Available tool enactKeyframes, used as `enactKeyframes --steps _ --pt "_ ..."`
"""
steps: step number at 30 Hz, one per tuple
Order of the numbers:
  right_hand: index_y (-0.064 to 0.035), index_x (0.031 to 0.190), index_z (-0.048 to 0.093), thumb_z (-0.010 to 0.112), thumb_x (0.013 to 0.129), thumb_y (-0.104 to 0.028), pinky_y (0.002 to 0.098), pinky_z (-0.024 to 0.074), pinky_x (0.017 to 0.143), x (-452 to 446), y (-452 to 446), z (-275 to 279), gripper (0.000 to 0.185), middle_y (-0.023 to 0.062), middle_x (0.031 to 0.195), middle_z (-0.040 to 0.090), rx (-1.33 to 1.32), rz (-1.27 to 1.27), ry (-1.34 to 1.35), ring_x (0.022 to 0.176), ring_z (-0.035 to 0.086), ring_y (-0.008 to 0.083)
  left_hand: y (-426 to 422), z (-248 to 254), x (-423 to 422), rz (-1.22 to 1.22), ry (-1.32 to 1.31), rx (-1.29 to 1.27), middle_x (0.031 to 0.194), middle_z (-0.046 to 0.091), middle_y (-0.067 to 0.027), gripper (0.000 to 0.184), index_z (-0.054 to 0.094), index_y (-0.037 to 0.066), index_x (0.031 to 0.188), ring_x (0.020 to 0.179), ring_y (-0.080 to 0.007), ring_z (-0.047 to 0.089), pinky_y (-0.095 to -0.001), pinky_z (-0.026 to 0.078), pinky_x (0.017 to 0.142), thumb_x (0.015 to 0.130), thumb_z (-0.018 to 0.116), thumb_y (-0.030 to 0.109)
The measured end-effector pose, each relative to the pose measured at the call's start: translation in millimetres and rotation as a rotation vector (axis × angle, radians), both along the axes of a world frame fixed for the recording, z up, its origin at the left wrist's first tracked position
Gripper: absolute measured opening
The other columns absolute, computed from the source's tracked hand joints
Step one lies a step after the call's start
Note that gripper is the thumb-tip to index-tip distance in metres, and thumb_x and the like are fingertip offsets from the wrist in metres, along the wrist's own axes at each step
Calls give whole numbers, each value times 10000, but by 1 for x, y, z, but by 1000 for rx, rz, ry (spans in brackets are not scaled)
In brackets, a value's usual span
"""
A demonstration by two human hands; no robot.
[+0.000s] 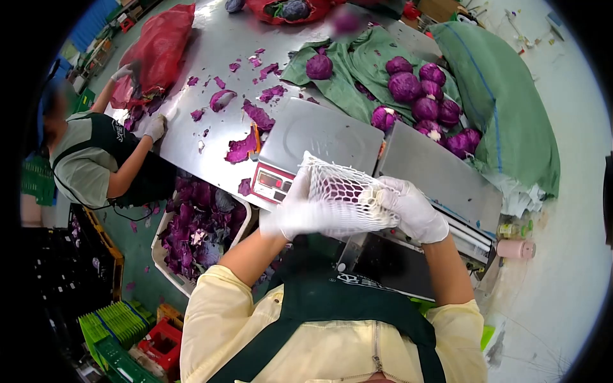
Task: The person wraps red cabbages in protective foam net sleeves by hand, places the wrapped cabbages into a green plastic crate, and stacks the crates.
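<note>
Cabbage (336, 188) in netting (357, 214) lies seemingly between gloved fingers (392, 196).

Both forearms reach forward from bent elbows held out to either side, bare below the elbow, and converge ahead of the chest. The left forearm (252, 255) slants up and inward to a white-gloved left hand (295, 201), its outline partly blurred and its finger closure hard to read. The right forearm (449, 271) rises more steeply and leans inward; the white-gloved right hand (415, 209) points toward the left one, its fingers bent in a grip. The two hands are near each other, apart.
</note>
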State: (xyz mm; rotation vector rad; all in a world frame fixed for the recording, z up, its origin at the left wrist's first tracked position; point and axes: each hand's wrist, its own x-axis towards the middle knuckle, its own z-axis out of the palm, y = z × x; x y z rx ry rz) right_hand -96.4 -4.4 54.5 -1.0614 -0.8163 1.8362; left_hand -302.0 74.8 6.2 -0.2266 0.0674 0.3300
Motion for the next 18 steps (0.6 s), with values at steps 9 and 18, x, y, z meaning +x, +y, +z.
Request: enactKeyframes --steps 9,18 --pt "-70 1368 390 413 997 -381 347 352 1073 11 -91 5 485 108 1388 446 -42 -352 351 1269 437 203 -72 18 73 409 400 446 1057 610 -136 373 525 14 1163 959 -249 611 -379 500 899 868 554 241" --pt "-19 1177 520 505 931 -298 297 461 901 190 -78 -3 372 76 1070 599 125 -481 -261 974 582 165 5 10 92 734 1179 1366 1336 437 -141 710 370 47 1395 1257 -245 413 -359 322 1068 811 721 248"
